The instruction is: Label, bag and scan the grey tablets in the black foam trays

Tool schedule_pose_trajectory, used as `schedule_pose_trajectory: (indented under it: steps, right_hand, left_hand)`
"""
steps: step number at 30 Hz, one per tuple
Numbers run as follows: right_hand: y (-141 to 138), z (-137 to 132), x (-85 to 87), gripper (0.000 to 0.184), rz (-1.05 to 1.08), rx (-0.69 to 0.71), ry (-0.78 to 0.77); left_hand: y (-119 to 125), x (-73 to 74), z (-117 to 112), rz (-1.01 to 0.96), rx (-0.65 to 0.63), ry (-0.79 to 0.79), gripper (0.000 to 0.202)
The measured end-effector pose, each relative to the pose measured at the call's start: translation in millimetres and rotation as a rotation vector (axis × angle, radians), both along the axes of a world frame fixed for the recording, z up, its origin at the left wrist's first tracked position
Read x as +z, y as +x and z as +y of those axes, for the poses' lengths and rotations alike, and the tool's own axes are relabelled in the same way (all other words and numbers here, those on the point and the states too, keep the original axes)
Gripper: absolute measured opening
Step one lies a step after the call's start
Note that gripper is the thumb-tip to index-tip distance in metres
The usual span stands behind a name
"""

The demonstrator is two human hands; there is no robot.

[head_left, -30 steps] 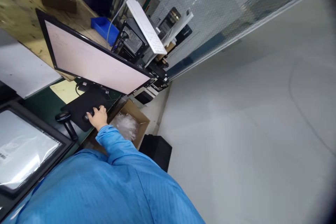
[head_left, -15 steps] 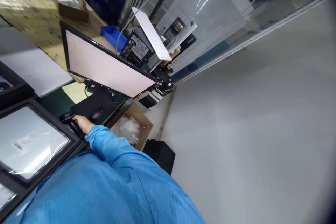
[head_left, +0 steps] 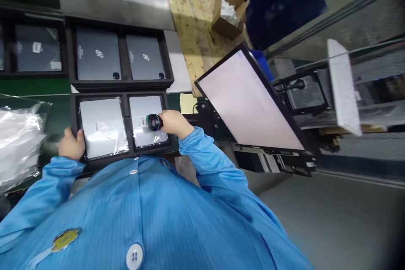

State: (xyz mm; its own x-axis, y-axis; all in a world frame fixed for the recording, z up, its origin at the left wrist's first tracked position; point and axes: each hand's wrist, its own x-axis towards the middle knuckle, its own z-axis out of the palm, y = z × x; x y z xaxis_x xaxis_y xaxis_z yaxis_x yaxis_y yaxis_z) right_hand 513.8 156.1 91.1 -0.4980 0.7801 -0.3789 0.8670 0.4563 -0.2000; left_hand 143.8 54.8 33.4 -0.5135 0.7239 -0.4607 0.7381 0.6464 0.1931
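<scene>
My right hand [head_left: 173,123] is closed round a black handheld scanner [head_left: 153,122], whose head points left over a bagged tablet [head_left: 147,120] in the right slot of a black tray [head_left: 125,105]. A second bagged tablet [head_left: 101,127] lies in the left slot. At the tray's left edge, my left hand [head_left: 71,145] grips the rim with curled fingers. Both arms wear blue sleeves.
A further black tray [head_left: 120,52] holds two unbagged grey tablets behind the near one. A monitor [head_left: 249,101] with a pale screen stands to the right, a computer case [head_left: 302,93] beyond it. Clear plastic bags [head_left: 19,135] pile at the left. A cardboard box [head_left: 228,12] sits on the wooden board.
My right hand left the mouse, took the scanner and brought it left over the tray. The view swung left, bringing the trays and my left hand into sight.
</scene>
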Motion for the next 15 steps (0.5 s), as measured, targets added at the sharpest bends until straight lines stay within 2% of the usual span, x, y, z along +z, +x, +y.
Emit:
schedule_pose_trajectory:
  steps: [2,5,9,15]
  right_hand:
    - [-10.9,-0.3,-1.7,0.026,-0.096,0.046,-0.008]
    - [-17.9,2.4,-7.0,0.024,-0.123,0.050,-0.023]
    - [-18.0,2.3,-9.3,0.025,-0.093,0.054,-0.012]
    - [-9.2,-4.4,-6.3,0.027,-0.067,0.043,-0.003]
  left_hand:
    - [3.1,-1.7,0.7,-0.047,-0.006,-0.023,0.063]
    - [5.9,1.0,-0.7,-0.086,-0.008,-0.023,0.063]
    - [4.7,2.7,-3.1,-0.093,-0.005,-0.025,0.063]
    - [1.7,-2.7,-3.0,-0.078,-0.009,-0.007,0.062]
